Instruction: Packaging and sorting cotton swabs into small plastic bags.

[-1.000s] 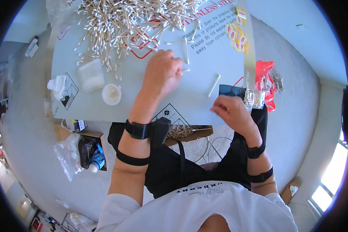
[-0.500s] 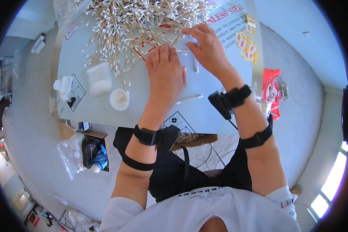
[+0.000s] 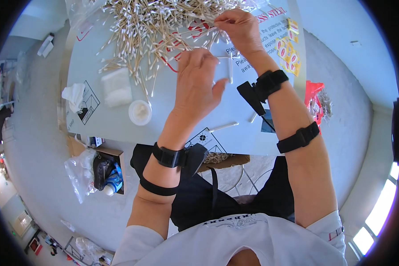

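Observation:
A large heap of cotton swabs (image 3: 153, 26), wooden sticks with white tips, spreads over the far part of the table. At the heap's right edge my right hand (image 3: 241, 31) has its fingertips pinched together on a cotton swab, mostly hidden by the fingers. My left hand (image 3: 195, 84) hovers palm down at the heap's near edge, thumb held away from its bent fingers; I see nothing gripped in it. A loose swab (image 3: 231, 68) lies between the hands, and another swab (image 3: 224, 127) lies nearer to me.
Left of my left hand are a white cotton pad pack (image 3: 116, 88), a small round white tub (image 3: 140, 112) and a crumpled tissue (image 3: 74, 96). Yellow packets (image 3: 289, 55) lie along the table's right side. An open box (image 3: 108, 170) stands below at left, a red bag (image 3: 314, 99) at right.
My right hand has moved away and slightly right, its fingers closing to a pinch. My left hand has shifted right, and its thumb has spread outward. The tabletop view has shifted slightly.

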### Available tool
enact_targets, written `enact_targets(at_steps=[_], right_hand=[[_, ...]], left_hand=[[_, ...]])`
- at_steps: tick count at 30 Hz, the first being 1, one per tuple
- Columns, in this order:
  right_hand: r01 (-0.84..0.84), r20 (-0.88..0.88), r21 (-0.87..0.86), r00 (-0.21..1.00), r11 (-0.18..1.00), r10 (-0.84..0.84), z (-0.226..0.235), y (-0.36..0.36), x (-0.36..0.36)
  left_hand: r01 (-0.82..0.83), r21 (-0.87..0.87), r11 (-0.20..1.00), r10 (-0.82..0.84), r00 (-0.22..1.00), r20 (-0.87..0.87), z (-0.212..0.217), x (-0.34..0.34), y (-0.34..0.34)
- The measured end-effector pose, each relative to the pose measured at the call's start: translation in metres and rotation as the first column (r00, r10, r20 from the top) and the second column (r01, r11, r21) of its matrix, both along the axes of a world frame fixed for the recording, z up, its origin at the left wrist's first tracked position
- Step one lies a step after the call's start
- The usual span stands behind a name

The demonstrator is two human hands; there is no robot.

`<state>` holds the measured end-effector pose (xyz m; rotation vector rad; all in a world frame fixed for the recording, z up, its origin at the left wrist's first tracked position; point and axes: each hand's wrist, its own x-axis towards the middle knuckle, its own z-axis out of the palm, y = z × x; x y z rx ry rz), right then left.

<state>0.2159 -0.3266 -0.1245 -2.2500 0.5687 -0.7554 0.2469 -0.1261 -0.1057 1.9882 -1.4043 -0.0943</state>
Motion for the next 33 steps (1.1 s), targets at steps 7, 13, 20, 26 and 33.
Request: enact_targets(at_steps=[7, 13, 20, 26, 33], right_hand=[[0.021, 0.169, 0.496, 0.978, 0.868, -0.120, 0.018, -0.009, -0.024], [0.028, 0.117, 0.645, 0.984, 0.764, -0.135, 0.060, 0.020, -0.082], [0.092, -0.348, 0.810, 0.871, 0.580, 0.347, 0.081, 0.102, -0.202], [0.341, -0.434, 0.380, 0.887, 0.860, -0.160, 0.038, 0.139, -0.230], [0.273, -0.239, 0.758, 0.961, 0.592, -0.136, 0.024, 0.130, -0.178]], left_hand=[[0.613, 0.145, 0.777, -0.614, 0.788, -0.046, -0.002, -0.036, 0.008], [0.530, 0.107, 0.841, -0.538, 0.840, 0.071, -0.019, -0.030, 0.000], [0.233, -0.005, 0.972, -0.232, 0.971, 0.065, -0.012, -0.020, -0.009], [-0.245, 0.029, 0.969, 0.233, 0.949, 0.212, -0.009, -0.005, 0.000], [-0.044, 0.025, 0.999, 0.043, 0.999, 0.034, -0.022, -0.008, -0.002]])
